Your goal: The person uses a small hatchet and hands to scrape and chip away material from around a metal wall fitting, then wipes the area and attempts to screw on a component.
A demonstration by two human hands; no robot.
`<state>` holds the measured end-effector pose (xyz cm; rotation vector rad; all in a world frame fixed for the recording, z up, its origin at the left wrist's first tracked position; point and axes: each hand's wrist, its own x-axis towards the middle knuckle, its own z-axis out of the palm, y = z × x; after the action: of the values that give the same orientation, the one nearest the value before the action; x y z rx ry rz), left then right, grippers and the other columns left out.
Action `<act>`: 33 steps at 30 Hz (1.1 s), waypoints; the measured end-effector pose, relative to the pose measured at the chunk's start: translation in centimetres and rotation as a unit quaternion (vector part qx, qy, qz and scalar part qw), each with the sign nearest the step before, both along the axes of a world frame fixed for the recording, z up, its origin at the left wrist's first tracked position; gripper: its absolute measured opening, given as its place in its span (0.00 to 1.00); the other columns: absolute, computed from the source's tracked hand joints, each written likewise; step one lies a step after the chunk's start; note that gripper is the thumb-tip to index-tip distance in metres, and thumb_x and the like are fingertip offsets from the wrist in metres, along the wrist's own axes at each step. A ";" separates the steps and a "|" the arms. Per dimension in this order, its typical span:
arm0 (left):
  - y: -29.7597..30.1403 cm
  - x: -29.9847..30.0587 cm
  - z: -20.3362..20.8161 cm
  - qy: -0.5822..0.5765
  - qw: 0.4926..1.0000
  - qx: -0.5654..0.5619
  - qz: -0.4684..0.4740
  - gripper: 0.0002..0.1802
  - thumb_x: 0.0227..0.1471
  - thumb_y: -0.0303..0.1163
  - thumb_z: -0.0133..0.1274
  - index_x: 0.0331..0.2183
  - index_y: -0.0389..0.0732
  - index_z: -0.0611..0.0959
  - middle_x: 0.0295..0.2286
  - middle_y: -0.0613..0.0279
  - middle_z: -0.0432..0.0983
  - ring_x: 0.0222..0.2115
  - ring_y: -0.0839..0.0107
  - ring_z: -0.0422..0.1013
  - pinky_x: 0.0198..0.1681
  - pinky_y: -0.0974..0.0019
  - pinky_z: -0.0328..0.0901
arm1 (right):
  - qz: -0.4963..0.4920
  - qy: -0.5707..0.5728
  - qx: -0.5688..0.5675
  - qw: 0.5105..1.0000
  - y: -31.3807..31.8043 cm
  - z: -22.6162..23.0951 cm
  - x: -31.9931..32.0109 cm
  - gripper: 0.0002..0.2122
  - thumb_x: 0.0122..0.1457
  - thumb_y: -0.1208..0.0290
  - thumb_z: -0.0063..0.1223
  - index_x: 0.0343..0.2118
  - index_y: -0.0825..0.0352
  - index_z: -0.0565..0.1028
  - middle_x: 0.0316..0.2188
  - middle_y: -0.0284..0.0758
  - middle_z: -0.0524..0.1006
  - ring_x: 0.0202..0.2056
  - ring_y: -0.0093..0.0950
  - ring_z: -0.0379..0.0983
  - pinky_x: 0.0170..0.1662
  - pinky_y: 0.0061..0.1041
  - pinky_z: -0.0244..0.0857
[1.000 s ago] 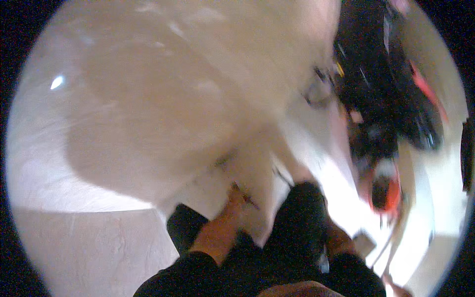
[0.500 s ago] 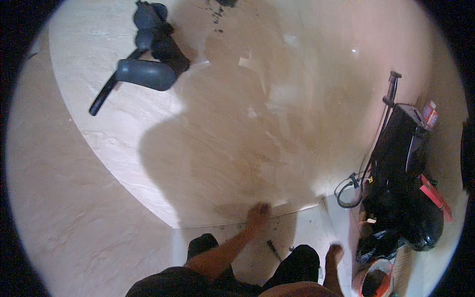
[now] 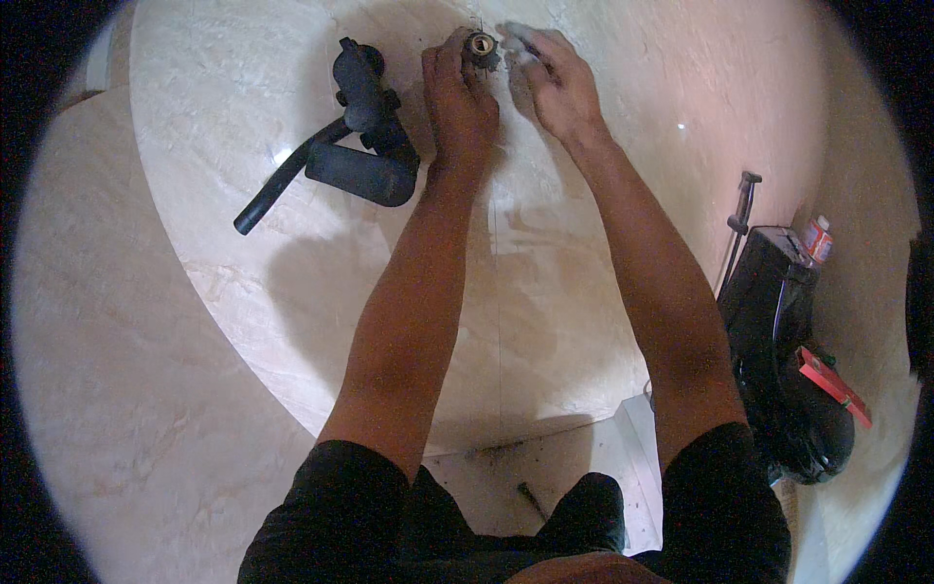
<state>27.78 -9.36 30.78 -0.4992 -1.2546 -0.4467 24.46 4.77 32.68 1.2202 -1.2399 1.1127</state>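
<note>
A round brass-coloured fitting (image 3: 483,45) sits in a rough, dark-edged hole in the marble-patterned wall (image 3: 545,292). My left hand (image 3: 461,102) is against the wall at the left of this fitting, its fingers stretched up beside the hole. From the other side my right hand (image 3: 561,86) reaches close to the fitting, with its fingers bent together around something pale and blurred that I cannot make out. Left of my hands, a black wall fixture (image 3: 365,127) with a long tube and a broad, rounded arm stands out from the wall.
At the right are a black toilet (image 3: 788,360) with a red box (image 3: 833,385) on it, a white-and-orange bottle (image 3: 817,239) and a black hand sprayer (image 3: 745,200) on the wall. A dark tool (image 3: 532,499) lies on the floor between my knees.
Both my arms have risen from low down near my knees to the fitting high on the wall. The view has shifted upward, and the fitting and hole now show fully.
</note>
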 end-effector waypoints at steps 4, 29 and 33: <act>-0.5 -0.8 0.1 0.004 1.000 -0.018 0.017 0.27 0.47 0.13 0.47 0.51 0.33 0.79 0.41 0.42 0.72 0.45 0.44 0.71 0.50 0.49 0.67 | 0.038 0.009 0.065 0.997 -1.5 1.4 -2.0 0.22 0.61 0.83 0.45 0.58 0.61 0.77 0.50 0.37 0.76 0.55 0.33 0.72 0.61 0.26 0.61; -0.3 0.4 -0.1 -0.015 0.996 0.011 0.082 0.24 0.54 0.13 0.45 0.52 0.33 0.80 0.48 0.47 0.70 0.49 0.53 0.71 0.55 0.61 0.66 | -0.074 0.161 -0.038 0.983 -2.2 0.6 -3.3 0.11 0.55 0.81 0.53 0.41 0.67 0.81 0.38 0.41 0.75 0.37 0.39 0.76 0.41 0.33 0.71; -0.4 0.4 -0.5 -0.026 0.999 0.029 0.038 0.22 0.56 0.16 0.46 0.51 0.33 0.80 0.48 0.47 0.70 0.49 0.51 0.71 0.55 0.59 0.67 | -0.097 0.187 -0.042 0.977 -2.2 0.9 -3.2 0.10 0.51 0.79 0.58 0.37 0.64 0.83 0.33 0.38 0.76 0.34 0.38 0.77 0.38 0.34 0.71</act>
<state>28.13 -9.77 30.27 -0.3923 -1.3026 -0.4334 21.23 2.56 33.55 1.1540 -0.9870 0.7437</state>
